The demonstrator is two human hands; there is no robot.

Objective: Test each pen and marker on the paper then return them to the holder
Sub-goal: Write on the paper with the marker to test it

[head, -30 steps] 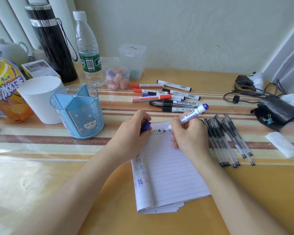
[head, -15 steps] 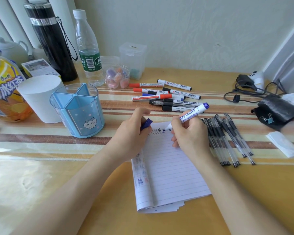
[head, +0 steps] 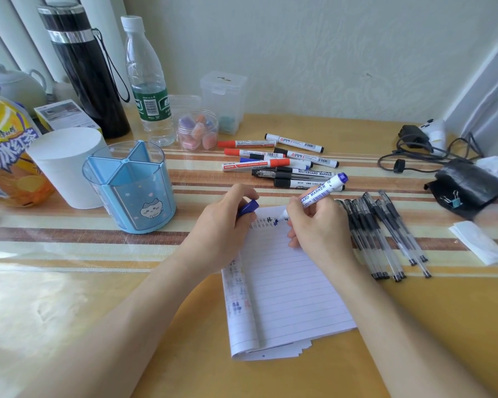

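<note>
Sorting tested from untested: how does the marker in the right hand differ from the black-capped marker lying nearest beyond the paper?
The blue marker in the right hand is uncapped, its cap held in the left hand; the black-capped marker is closed. The blue marker is tilted, tip on the paper; the black-capped marker lies flat on the table. Both have white printed barrels.

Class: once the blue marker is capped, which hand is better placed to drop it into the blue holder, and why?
Probably the left. The left hand, gripping the cap, lies nearer the blue holder; the right hand, holding the marker on the paper, would have to cross the left.
</note>
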